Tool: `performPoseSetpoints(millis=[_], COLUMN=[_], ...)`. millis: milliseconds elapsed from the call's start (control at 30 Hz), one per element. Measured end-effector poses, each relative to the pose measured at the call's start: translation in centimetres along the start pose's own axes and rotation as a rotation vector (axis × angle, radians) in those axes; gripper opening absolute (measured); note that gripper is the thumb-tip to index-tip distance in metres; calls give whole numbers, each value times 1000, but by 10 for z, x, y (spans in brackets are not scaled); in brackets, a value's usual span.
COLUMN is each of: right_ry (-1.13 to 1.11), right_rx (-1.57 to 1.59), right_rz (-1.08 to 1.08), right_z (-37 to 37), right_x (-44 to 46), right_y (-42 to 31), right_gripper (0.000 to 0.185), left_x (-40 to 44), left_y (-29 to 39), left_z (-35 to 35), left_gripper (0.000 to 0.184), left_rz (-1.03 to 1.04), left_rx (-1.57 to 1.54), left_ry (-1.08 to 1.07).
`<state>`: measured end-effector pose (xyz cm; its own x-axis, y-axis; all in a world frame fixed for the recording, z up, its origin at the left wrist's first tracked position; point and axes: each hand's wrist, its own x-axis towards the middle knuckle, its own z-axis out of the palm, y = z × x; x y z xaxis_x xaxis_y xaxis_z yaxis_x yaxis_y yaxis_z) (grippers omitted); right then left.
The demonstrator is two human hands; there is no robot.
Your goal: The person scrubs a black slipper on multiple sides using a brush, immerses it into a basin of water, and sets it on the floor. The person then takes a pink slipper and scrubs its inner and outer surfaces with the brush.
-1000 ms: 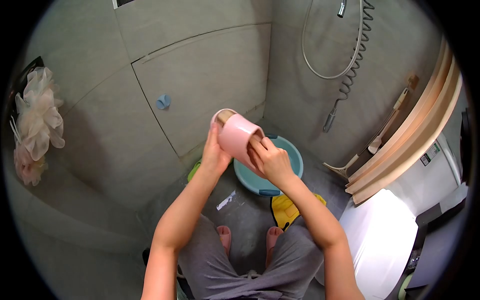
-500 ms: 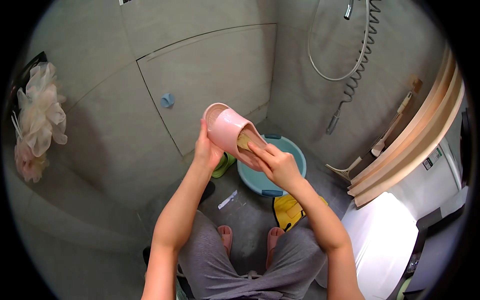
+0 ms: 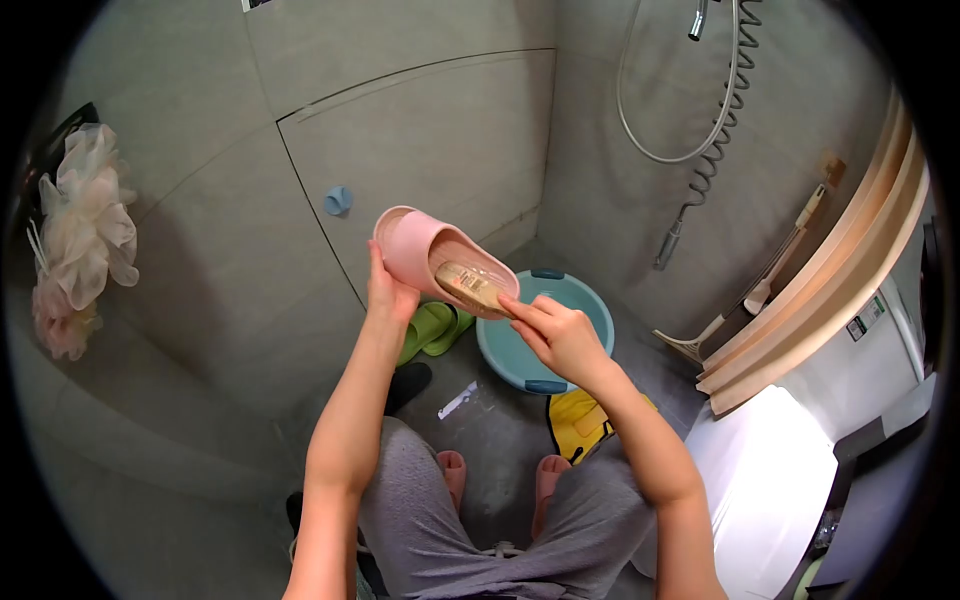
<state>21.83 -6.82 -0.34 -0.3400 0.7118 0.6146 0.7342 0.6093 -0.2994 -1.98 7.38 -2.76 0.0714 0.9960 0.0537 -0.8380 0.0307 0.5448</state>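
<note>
A pink slide slipper (image 3: 409, 247) is held up in my left hand (image 3: 390, 290), whose fingers grip it along its left side and from below. My right hand (image 3: 560, 335) pinches the handle of a wooden scrub brush (image 3: 468, 285). The brush head lies inside the slipper against the footbed; its bristles are hidden. Under and behind my right hand, a light-blue basin (image 3: 505, 357) with dark blue handles stands on the floor.
Green slippers (image 3: 428, 328) and a dark shoe (image 3: 409, 388) lie left of the basin. A yellow package (image 3: 577, 422) is on the grey floor before it. To the right are a white toilet lid (image 3: 765, 480) and a beige curtain (image 3: 815, 300). A shower hose (image 3: 735, 90) hangs behind.
The slipper has moved left and turned so its inside shows more. The brush has slid back from under the strap toward the heel, and its head is now visible.
</note>
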Motion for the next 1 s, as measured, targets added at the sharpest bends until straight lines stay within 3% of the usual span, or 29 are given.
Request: performPoseSetpoints(millis=[67,167,233,333,533,633,833,1000], right_ry=[-24,169,172,190,14,124,-8,36], right_rx=[78,288,603,575,479,376,330,273], right_rz=[54,29,418,523,346,290,324,296], right_z=[10,38,41,37,27,34,31,40], right_x=[2,9,13,21,17,28,16,26], right_y=[4,0,-8,-15,-14,-15,-13,-12], right_gripper=[40,42,41,38,38,37,38,39], left_x=[-5,-23,-32,-35,-27,-39,-22,-23], left_y=[-3,-35,-60,-82,-36,-52,-54,-66], left_z=[9,24,25,25,29,35,16,8], left_gripper=[67,65,63,66,70,70,69,67], left_rz=[22,-84,-167,-181,-221,-267,-286,-239], left_rx=[5,3,15,101,7,38,22,54], left_ry=[-18,-117,-202,-213,-119,-165,-136,-131])
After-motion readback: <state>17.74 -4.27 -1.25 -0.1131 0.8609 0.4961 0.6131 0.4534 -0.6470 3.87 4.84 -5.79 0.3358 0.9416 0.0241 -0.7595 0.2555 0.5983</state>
